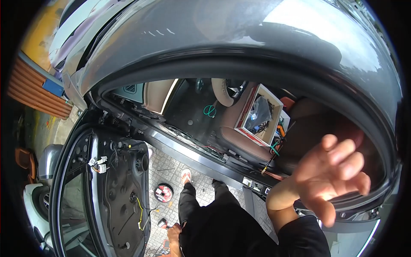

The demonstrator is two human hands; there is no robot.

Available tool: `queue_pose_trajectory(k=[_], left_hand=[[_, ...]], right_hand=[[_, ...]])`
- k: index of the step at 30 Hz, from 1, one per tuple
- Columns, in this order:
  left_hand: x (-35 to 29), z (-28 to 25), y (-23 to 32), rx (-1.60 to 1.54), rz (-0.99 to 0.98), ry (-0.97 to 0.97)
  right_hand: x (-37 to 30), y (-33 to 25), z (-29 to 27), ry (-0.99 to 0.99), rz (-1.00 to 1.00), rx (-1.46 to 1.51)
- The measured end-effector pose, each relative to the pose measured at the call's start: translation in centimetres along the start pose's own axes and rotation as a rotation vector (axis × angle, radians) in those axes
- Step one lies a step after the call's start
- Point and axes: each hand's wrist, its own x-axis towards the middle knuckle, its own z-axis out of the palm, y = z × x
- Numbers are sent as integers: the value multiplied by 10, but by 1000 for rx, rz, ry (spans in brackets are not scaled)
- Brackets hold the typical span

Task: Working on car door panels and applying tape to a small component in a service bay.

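Observation:
My right hand (332, 177) is raised at the right, in front of the car's door opening. Its fingers are spread and slightly curled, and it holds nothing. Low beside my leg, my left hand (174, 234) is closed around a tool with a grey and dark block-shaped end (162, 222) and a touch of red. The rest of that tool is hidden. To the left stands the opened car door, its inner panel (122, 205) bare of trim. White connectors (101, 165) hang near its front edge, and a yellow wire (141, 212) dangles lower on it.
On the brown seat (233, 136) rests a box (255, 139) holding a plastic bag and cables, with tools beside it. Green-handled scissors (209, 111) lie on the car floor. A red and black spool (163, 192) sits on the paving. The metal sill (180, 150) crosses before my feet.

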Motion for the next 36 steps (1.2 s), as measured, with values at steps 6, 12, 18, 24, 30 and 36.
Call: queue_pose_trajectory(k=[6,12,18,24,30,36], left_hand=[[58,-1,-87,127,480,-11],[63,-73,-105,-40,498,-106],[69,-126,-37,-151,444,-167],[105,-119,82,-128,539,-68],[212,-84,302,-349,714,37],[171,-90,340,-649,599,-565]], right_hand=[[-350,-49,29,-850,2107,-625],[-341,-166,59,-485,2224,72],[-388,-125,56,-795,2062,-266],[-466,27,-3,745,1673,-475],[-473,129,-116,1339,1257,-428],[-489,154,-218,1272,1175,-605]])
